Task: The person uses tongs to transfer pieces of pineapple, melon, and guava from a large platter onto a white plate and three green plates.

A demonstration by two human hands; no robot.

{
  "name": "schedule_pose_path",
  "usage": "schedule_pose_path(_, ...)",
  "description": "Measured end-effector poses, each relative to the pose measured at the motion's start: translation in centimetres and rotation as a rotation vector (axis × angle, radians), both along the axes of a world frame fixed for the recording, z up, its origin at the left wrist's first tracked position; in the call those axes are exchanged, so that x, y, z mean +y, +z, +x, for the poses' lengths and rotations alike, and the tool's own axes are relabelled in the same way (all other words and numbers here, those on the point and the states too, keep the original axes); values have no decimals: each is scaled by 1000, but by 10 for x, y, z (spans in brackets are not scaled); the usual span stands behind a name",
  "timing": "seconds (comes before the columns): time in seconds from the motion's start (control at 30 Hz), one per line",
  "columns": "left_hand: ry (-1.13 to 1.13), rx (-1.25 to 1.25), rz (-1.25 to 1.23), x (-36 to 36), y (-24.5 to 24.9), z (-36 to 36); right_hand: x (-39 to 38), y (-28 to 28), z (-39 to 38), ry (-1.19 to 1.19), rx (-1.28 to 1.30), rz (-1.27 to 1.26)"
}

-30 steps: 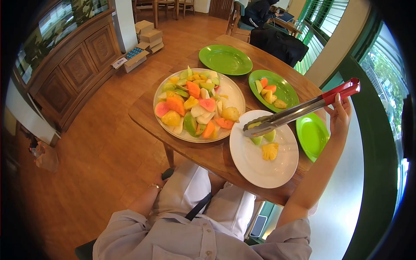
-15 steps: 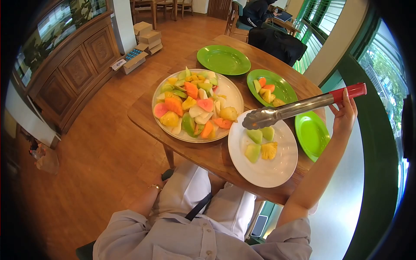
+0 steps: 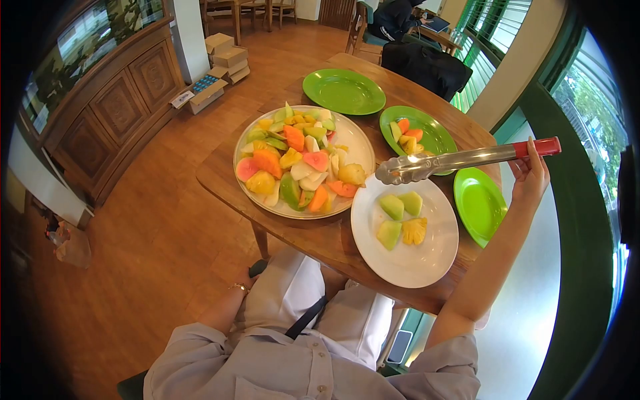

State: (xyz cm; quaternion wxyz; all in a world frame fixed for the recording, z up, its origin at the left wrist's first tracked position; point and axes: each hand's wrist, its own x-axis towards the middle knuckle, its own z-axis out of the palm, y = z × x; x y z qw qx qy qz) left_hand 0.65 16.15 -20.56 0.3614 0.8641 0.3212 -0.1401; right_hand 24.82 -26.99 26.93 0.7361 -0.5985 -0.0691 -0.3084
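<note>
My right hand [image 3: 531,175] is closed around the red-ended handle of a pair of metal tongs [image 3: 470,159]. The tongs reach leftward, their scalloped tips above the far edge of a white plate [image 3: 433,263]. On that plate lie several pale green melon pieces [image 3: 391,207] and a pineapple piece [image 3: 415,231]. To its left, a large cream platter [image 3: 360,143] carries a heap of mixed cut fruit [image 3: 293,160]. My left hand [image 3: 252,275] is low beside my thigh, below the table edge, with its fingers hidden.
Around the wooden table [image 3: 293,237] are an empty green plate [image 3: 343,91], a green plate with fruit [image 3: 440,137] and another bare green plate [image 3: 481,207]. A phone [image 3: 400,347] lies below at my right. Cardboard boxes [image 3: 230,59] stand on the floor; a person [image 3: 395,20] sits farther back.
The tips of the tongs have risen slightly away from the white plate, and the handle end has dipped, so the tongs lie more level. The fruit and plates stay put.
</note>
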Motion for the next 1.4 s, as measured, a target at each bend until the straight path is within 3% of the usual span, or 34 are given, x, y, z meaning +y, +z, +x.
schedule_pose_path(0.23,11,-22,-22,0,-3,-1,2,-8,11,21,37,50)
schedule_pose_path(0.67,-27,-11,14,-1,6,0,79,-34,10,83,-231,4)
schedule_pose_path(0.87,-29,-64,8,3,-11,-3,82,-38,10,129,-200,-6)
schedule_pose_path(1.27,-81,-70,86,-8,23,0,85,-40,12,140,-285,6)
schedule_pose_path(1.4,-80,-117,32,-2,12,0,88,-42,10,178,-298,-33)
